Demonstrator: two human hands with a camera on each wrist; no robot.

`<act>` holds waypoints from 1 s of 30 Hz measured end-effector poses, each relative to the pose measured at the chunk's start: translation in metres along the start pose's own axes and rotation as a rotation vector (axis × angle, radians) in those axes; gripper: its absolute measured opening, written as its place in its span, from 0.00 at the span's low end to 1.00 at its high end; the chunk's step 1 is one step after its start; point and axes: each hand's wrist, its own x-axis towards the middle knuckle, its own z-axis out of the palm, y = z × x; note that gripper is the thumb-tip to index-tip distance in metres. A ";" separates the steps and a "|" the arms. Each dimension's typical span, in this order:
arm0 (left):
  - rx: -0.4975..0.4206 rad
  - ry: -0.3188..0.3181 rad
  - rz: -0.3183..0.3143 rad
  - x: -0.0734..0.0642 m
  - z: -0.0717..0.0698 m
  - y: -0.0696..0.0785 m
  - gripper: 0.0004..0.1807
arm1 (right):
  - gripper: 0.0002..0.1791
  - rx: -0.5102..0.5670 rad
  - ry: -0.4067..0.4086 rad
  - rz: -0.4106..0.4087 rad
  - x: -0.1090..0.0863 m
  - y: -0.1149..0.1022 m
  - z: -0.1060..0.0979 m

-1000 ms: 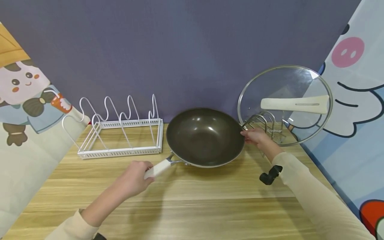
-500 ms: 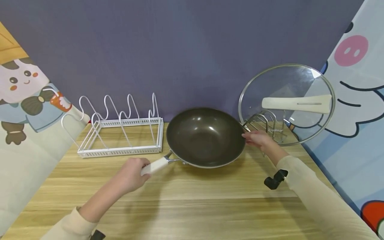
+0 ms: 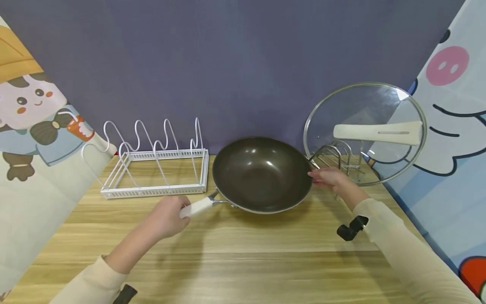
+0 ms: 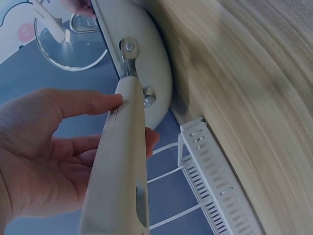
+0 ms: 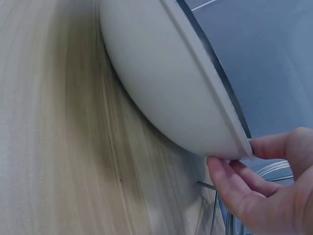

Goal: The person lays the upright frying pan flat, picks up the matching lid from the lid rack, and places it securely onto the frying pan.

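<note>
A wok (image 3: 262, 175) with a dark inside and a pale outside sits on the wooden table between two racks. Its white handle (image 3: 196, 207) points toward the lower left. My left hand (image 3: 167, 216) grips that handle, thumb on one side and fingers curled round the other, as the left wrist view shows. On the opposite side, my right hand (image 3: 329, 177) pinches the wok's rim between thumb and fingers. The right wrist view shows the fingertips (image 5: 220, 169) under the pale outer wall (image 5: 161, 73). The wok's underside is mostly hidden in the head view.
A white wire rack (image 3: 152, 169) stands to the wok's left. On the right, a glass lid (image 3: 364, 109) with a cream handle (image 3: 379, 133) stands upright in a metal wire rack (image 3: 343, 158). A dark grey wall (image 3: 243, 63) rises behind the table (image 3: 243, 261).
Both hands keep their hold on the wok, which stays in place between the racks. The left hand has shifted slightly toward the end of the handle; the view itself has moved a little.
</note>
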 end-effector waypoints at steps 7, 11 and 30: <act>0.035 0.037 -0.025 0.004 0.004 0.005 0.11 | 0.28 -0.022 0.004 0.029 0.004 -0.006 0.000; 0.064 0.028 -0.068 0.005 0.007 0.008 0.14 | 0.06 0.010 0.028 0.024 0.010 -0.006 0.000; 0.102 0.084 -0.048 0.006 0.010 0.009 0.13 | 0.28 -0.216 0.175 -0.117 0.024 -0.009 0.003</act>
